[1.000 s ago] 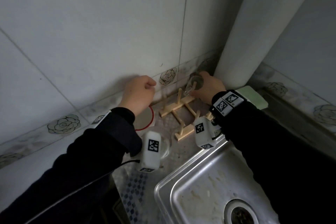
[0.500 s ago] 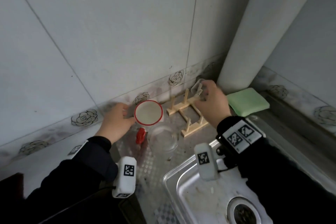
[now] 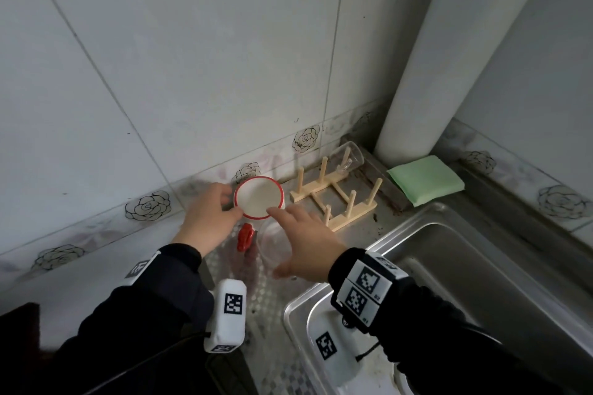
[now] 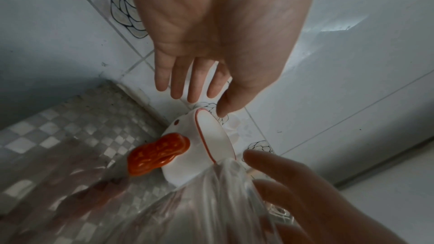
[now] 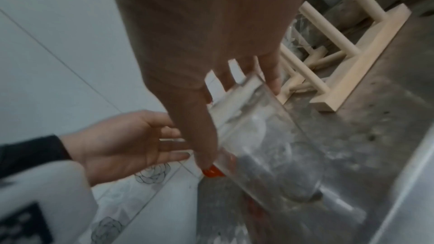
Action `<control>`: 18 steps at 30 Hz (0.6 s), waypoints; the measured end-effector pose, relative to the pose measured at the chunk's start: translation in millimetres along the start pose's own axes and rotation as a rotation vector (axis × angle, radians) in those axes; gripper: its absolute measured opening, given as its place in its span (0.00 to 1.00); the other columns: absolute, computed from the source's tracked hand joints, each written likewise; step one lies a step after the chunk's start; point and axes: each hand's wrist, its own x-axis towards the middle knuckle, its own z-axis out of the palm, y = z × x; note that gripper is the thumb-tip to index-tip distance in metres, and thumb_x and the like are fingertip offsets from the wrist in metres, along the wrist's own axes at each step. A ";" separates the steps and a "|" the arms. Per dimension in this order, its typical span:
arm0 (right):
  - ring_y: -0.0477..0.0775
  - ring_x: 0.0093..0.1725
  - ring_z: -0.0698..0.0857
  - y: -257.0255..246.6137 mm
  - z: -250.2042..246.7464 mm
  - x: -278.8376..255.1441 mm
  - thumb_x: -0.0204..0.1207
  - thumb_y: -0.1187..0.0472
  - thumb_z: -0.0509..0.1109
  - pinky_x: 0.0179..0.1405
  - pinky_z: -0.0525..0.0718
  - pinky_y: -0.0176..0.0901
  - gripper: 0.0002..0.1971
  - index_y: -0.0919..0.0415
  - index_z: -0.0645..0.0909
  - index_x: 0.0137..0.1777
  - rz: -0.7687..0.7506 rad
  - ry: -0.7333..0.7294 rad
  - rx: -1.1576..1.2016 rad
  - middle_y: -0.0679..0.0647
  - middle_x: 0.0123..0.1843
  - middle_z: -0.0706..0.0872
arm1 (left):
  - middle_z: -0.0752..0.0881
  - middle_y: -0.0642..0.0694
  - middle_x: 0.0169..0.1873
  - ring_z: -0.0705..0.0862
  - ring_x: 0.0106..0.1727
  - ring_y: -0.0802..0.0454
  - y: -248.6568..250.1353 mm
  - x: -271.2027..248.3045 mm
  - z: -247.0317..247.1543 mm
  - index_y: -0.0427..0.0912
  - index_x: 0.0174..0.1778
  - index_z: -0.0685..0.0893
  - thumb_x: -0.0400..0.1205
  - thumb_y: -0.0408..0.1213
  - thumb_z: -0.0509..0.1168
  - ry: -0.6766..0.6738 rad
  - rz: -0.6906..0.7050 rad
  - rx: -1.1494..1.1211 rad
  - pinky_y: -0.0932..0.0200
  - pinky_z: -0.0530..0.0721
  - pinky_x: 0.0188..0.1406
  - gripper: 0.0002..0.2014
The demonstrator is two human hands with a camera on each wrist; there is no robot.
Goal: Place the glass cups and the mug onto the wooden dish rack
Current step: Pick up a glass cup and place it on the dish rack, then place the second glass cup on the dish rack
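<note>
A white mug (image 3: 258, 197) with a red rim and a red handle (image 4: 157, 155) stands by the wall tiles. My left hand (image 3: 229, 200) reaches to it with straight fingers, the thumb tip at the rim. Just in front stands a clear glass cup (image 3: 272, 244). My right hand (image 3: 285, 242) is spread over it, thumb on one side and fingers (image 4: 281, 183) on the other; a firm hold does not show. The wooden dish rack (image 3: 337, 199) lies to the right, with another glass cup (image 3: 346, 157) upside down on its back peg.
A green sponge (image 3: 425, 179) lies right of the rack, below a white pipe (image 3: 449, 58) in the corner. The steel sink (image 3: 465, 282) opens at the front right. The tiled wall (image 3: 192, 74) runs close behind the mug.
My right hand left the glass cup on the rack's back peg and came down left over the loose glass cup. My left hand moved from the wall to the mug's rim.
</note>
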 end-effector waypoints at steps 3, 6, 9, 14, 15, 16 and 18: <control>0.59 0.79 0.63 0.0 2.3 0.4 0.62 0.53 0.79 0.75 0.67 0.56 0.51 0.46 0.51 0.82 0.007 0.033 0.023 0.51 0.82 0.62 | 0.81 0.44 0.62 0.77 0.56 0.51 1.7 -2.1 -1.4 0.40 0.66 0.74 0.77 0.34 0.65 0.025 0.012 0.029 0.57 0.70 0.54 0.19; 0.59 0.76 0.68 2.4 -2.5 -0.8 0.60 0.53 0.81 0.74 0.70 0.55 0.52 0.43 0.52 0.80 0.029 0.071 0.112 0.51 0.80 0.66 | 0.81 0.43 0.64 0.78 0.63 0.48 7.4 -1.0 -6.9 0.42 0.66 0.74 0.77 0.35 0.64 0.108 0.090 0.025 0.58 0.70 0.57 0.20; 0.57 0.73 0.72 4.7 -22.3 -8.5 0.58 0.55 0.82 0.72 0.73 0.53 0.52 0.42 0.55 0.79 0.039 0.132 0.254 0.52 0.77 0.70 | 0.83 0.50 0.57 0.80 0.61 0.53 27.7 -1.9 -16.0 0.48 0.61 0.77 0.75 0.35 0.66 0.085 0.215 -0.136 0.62 0.73 0.58 0.17; 0.55 0.68 0.77 8.8 -81.0 -15.1 0.57 0.60 0.83 0.65 0.78 0.47 0.52 0.43 0.57 0.78 0.039 0.260 0.486 0.57 0.74 0.74 | 0.81 0.54 0.58 0.78 0.65 0.59 84.4 -0.9 -21.5 0.62 0.57 0.73 0.63 0.37 0.69 -0.393 0.368 -0.273 0.65 0.72 0.66 0.27; 0.56 0.69 0.76 10.0 -92.6 -13.3 0.56 0.60 0.83 0.68 0.77 0.49 0.53 0.44 0.57 0.78 0.040 0.288 0.488 0.57 0.74 0.74 | 0.79 0.54 0.61 0.76 0.66 0.59 95.2 1.4 -18.9 0.62 0.61 0.70 0.61 0.38 0.70 -0.464 0.381 -0.238 0.65 0.71 0.67 0.32; 0.57 0.71 0.76 11.6 -103.2 -10.8 0.56 0.61 0.83 0.69 0.76 0.50 0.54 0.45 0.56 0.79 0.044 0.311 0.477 0.58 0.74 0.73 | 0.77 0.52 0.64 0.76 0.67 0.57 105.5 4.3 -14.3 0.61 0.66 0.67 0.60 0.38 0.71 -0.502 0.406 -0.185 0.63 0.71 0.68 0.37; 0.57 0.72 0.74 13.2 -119.5 -6.0 0.55 0.62 0.83 0.66 0.74 0.45 0.55 0.46 0.55 0.80 0.053 0.349 0.427 0.58 0.74 0.73 | 0.72 0.46 0.70 0.73 0.71 0.50 121.8 10.4 -3.7 0.56 0.75 0.59 0.63 0.35 0.74 -0.481 0.473 -0.060 0.57 0.72 0.70 0.46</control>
